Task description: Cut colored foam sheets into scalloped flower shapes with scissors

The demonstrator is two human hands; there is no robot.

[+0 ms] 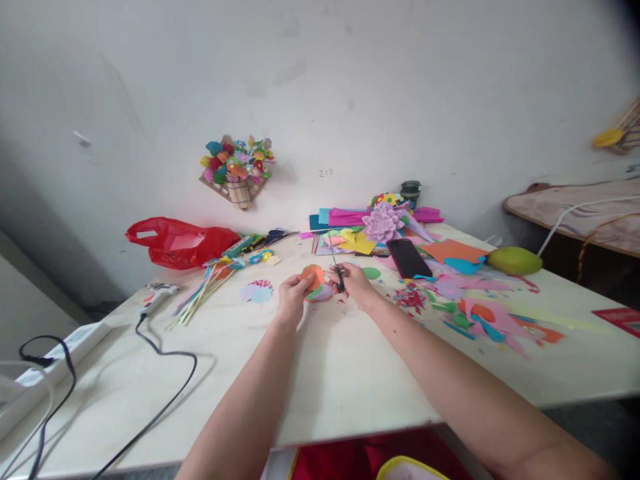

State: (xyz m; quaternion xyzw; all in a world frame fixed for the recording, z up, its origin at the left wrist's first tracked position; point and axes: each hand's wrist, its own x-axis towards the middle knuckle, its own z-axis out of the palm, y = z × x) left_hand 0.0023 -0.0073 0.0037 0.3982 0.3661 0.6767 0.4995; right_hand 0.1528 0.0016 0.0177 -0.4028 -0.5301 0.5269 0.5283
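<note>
Between the thumb and fingers of my left hand [294, 293] is an orange paper flower [315, 277] with a scalloped edge. My right hand [354, 281] grips black-handled scissors [340, 277], their blades pointing up and away beside the flower's right edge. Under the flower, a lilac paper piece [325, 292] partly shows on the table. To the left lies a pale blue and lilac paper round [257, 293] with red bits on it. A green paper oval [371, 273] sits just beyond my right hand.
A glue gun [159, 298] with a black cord and a power strip [65, 353] are at the left. Behind are a red plastic bag [183, 243] and paper strips [203, 297]. At the right are a phone [409, 259], paper scraps [493, 320] and a green-yellow fruit-like object [515, 261].
</note>
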